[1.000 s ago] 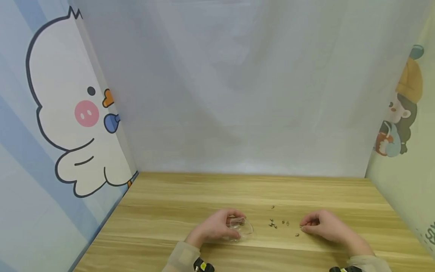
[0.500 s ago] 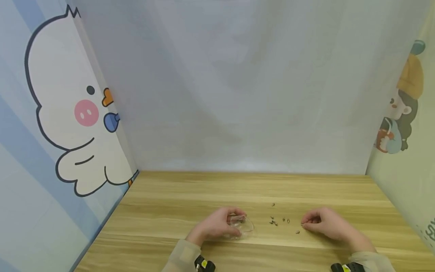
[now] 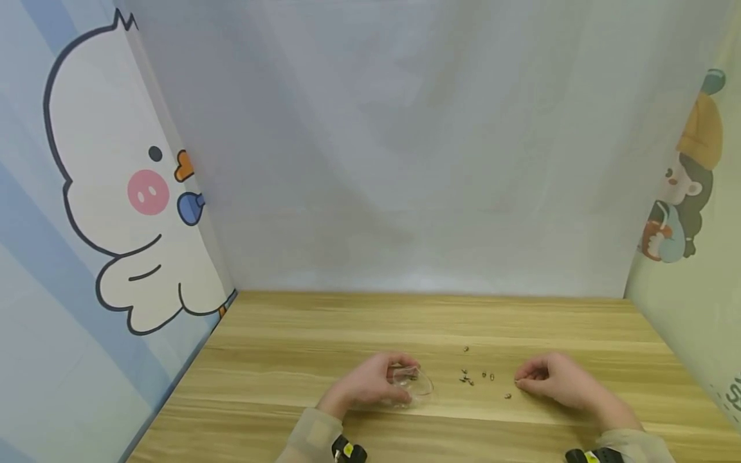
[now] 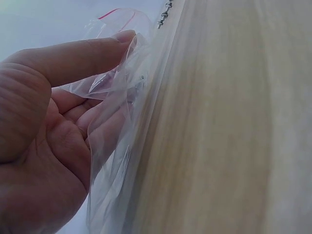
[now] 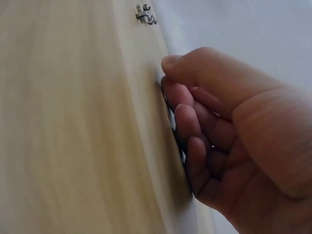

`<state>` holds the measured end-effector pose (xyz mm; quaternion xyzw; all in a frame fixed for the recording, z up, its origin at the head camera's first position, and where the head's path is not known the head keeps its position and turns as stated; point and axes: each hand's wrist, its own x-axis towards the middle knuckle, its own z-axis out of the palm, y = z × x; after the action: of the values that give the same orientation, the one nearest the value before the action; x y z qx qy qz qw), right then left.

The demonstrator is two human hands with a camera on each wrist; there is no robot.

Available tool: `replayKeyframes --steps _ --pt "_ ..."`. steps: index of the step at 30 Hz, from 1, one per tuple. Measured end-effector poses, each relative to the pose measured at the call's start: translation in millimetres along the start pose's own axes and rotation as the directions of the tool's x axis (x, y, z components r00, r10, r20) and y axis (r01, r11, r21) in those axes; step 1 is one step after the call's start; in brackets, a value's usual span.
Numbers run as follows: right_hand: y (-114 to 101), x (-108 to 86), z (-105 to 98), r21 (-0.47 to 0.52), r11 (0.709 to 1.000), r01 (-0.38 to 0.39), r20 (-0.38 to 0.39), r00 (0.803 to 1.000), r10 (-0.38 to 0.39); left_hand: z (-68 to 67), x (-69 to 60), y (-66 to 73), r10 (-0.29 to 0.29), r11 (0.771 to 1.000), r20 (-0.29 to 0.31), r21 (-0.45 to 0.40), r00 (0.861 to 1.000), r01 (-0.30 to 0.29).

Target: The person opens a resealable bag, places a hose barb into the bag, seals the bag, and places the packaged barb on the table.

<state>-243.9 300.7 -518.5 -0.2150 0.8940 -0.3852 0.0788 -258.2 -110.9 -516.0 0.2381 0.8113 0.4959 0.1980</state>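
My left hand [image 3: 370,384] holds a clear plastic zip bag [image 3: 421,386] low over the wooden table, thumb on one side and fingers on the other. In the left wrist view the bag [image 4: 114,141] gapes beside the thumb and shows a red line along its top. Something small and dark sits inside it. Across the table, my right hand [image 3: 556,384] pinches with thumb and forefinger at the tabletop; a tiny metal piece seems to be at the fingertips, mostly hidden. Between the hands lie several small metal fittings [image 3: 466,379], some clustered, others apart.
A single metal fitting [image 3: 507,396] lies just left of my right fingertips, and another [image 3: 466,348] sits farther back. The wood-grain table [image 3: 289,321] ends at a pale back curtain [image 3: 428,193]. Printed cartoon panels stand at both sides.
Both hands keep nearly the same place and grip. The whole head view has shifted slightly; the bag and the loose fittings stay where they were on the table.
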Motion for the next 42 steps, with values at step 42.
replayKeyframes --steps 42 --pt "-1.3 -1.1 -3.0 0.048 0.998 -0.050 -0.001 0.999 0.050 -1.6 0.5 -1.1 -0.010 0.998 0.009 -0.069 1.000 0.011"
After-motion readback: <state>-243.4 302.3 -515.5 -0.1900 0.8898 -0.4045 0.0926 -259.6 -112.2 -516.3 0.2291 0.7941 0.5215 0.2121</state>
